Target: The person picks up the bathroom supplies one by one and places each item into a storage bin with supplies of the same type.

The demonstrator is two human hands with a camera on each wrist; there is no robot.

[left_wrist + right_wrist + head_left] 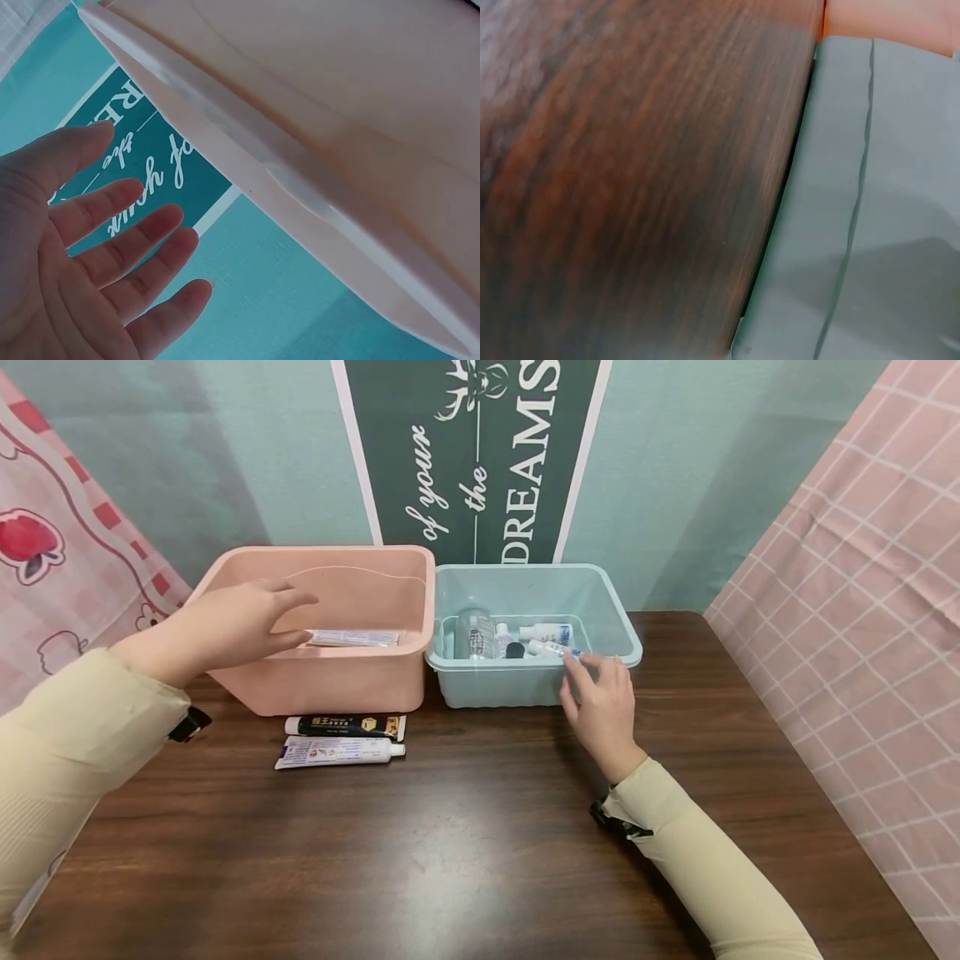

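My left hand [225, 627] is over the front left of the pink bin [375, 685], fingers spread and holding nothing; the left wrist view shows its bare palm [67, 300]. Inside that bin lies a white printed tube or carton [354, 637], just past the fingertips. My right hand [606, 706] is at the front rim of the light blue bin [510, 685], fingers loosely bent and thumb apart. Its index fingertip is right by the blue end of a white tube [546, 648] inside. In the right wrist view the hand is out of sight; only the bin's side [907, 165] shows.
The blue bin also holds a clear bottle [474, 635], a white bottle [551, 632] and a black cap [514, 650]. A black tube [345, 726] and a white tube [337, 752] lie before the pink bin. A teal cloth [667, 468] hangs behind.
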